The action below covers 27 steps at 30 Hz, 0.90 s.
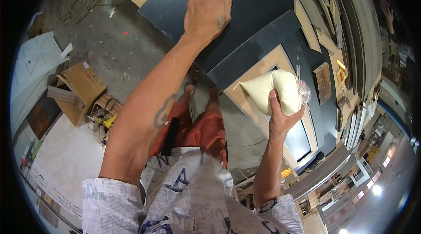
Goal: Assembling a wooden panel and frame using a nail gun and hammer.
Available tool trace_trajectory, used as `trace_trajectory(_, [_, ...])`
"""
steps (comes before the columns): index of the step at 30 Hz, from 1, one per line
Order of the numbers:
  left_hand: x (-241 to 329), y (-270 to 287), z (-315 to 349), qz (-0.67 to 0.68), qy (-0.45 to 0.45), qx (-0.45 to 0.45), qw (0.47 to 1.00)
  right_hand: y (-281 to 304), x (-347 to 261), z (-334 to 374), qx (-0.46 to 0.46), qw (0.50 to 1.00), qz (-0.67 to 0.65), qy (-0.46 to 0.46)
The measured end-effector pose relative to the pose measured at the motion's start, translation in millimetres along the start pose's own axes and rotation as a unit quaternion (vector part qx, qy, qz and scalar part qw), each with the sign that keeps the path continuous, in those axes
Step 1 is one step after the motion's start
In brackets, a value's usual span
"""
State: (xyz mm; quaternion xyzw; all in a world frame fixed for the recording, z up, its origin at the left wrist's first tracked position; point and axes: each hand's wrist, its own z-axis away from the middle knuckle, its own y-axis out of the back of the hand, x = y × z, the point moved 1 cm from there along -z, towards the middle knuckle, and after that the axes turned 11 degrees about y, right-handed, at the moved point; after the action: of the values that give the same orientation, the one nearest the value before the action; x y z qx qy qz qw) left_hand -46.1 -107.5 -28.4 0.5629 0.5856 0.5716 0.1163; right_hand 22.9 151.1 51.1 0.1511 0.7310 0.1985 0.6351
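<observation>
In my right hand point(283, 122) is a plump bag of cream-coloured glue or paste point(274, 86). My thumb presses into its side. One end of the bag narrows to a point on the left, and the other is tied off in a bunch of clear plastic. Below it lies a light wooden frame point(280, 54) around a dark panel. My left hand point(209, 8) is closed, back upward, over a large black board point(164, 4). Its curled fingers hide whatever they may hold, and I cannot tell whether it touches the board.
Wood strips point(307, 19) are stacked along the right side. A brown wooden block point(323, 83) and a hammer-like tool point(341, 110) lie near the board's right edge. An open cardboard box point(81, 87) stands on the left, and cables point(81, 4) lie on the floor.
</observation>
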Motion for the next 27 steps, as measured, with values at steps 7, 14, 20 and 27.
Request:
trace_trajectory(7, [0,-1,0,-0.029,-0.002,-0.018,0.999,3,7,-14,0.015,1.0,-0.003,0.004])
trace_trajectory(14, [1,-1,-1,-0.025,-0.006,-0.021,0.999,11,12,-32,0.019,1.0,0.007,0.013])
trace_trajectory(20, [4,-1,-1,-0.036,-0.005,-0.03,0.999,14,14,-50,0.05,0.999,-0.001,0.012])
trace_trajectory(27, [5,-1,-2,-0.049,-0.004,-0.033,0.998,19,23,-78,0.072,0.995,0.008,0.069])
